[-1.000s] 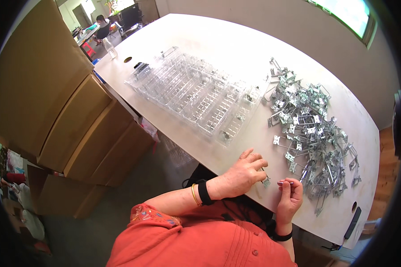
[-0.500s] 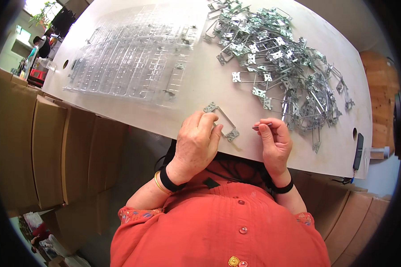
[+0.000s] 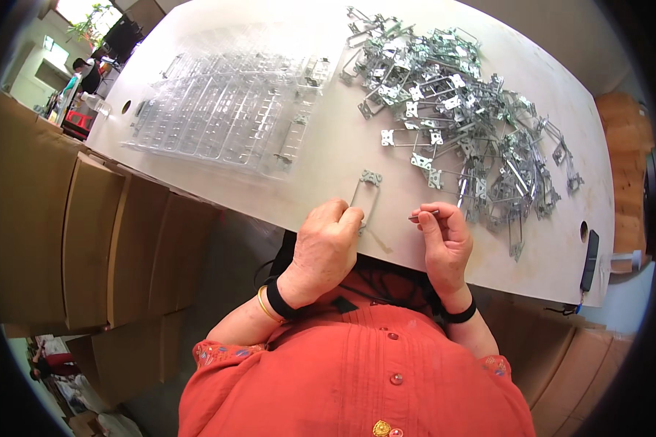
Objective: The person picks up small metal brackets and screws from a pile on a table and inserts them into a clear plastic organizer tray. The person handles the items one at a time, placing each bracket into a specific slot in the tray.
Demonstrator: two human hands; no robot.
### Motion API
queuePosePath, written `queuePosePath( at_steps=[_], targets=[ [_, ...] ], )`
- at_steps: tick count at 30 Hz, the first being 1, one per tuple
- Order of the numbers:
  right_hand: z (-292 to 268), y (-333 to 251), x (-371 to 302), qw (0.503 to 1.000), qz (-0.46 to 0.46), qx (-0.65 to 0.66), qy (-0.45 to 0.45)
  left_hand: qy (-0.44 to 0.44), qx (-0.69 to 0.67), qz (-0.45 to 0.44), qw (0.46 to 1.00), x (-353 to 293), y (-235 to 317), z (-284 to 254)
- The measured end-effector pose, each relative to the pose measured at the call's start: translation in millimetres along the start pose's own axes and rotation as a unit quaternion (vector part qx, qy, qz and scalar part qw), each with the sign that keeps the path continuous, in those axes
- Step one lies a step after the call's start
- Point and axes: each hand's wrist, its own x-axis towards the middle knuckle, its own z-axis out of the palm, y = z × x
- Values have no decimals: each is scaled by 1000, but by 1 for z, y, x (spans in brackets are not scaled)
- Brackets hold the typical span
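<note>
My left hand [image 3: 325,244] rests at the near edge of the white table [image 3: 321,153] and grips the near end of a rectangular metal frame bracket [image 3: 366,191] that lies flat on the table. My right hand [image 3: 443,240] is beside it, pinching a small thin metal piece [image 3: 423,214] between thumb and fingers. A large heap of similar grey metal brackets [image 3: 463,109] lies just beyond my right hand.
A clear plastic tray with rows of compartments [image 3: 229,105] sits at the far left of the table. Brown cardboard boxes [image 3: 65,233] stand along the left. A dark flat device [image 3: 589,258] lies near the right edge. A person [image 3: 87,69] sits far back left.
The view has swung so the table sits more centred. My left hand now holds one frame bracket at the table edge, and my right hand has lifted a small piece beside it.
</note>
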Motion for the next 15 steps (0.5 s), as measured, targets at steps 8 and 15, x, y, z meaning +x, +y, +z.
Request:
queuePosePath(
  at_steps=[8, 15],
  targets=[
    [-4, 7, -2, 1000, 7, 2, -1, -1, -20, -98, 995, -7, 6, 1],
    [-6, 12, 0, 1000, 6, -9, -3, 8, -71, -96, 993, -5, -4, 4]
  ],
)
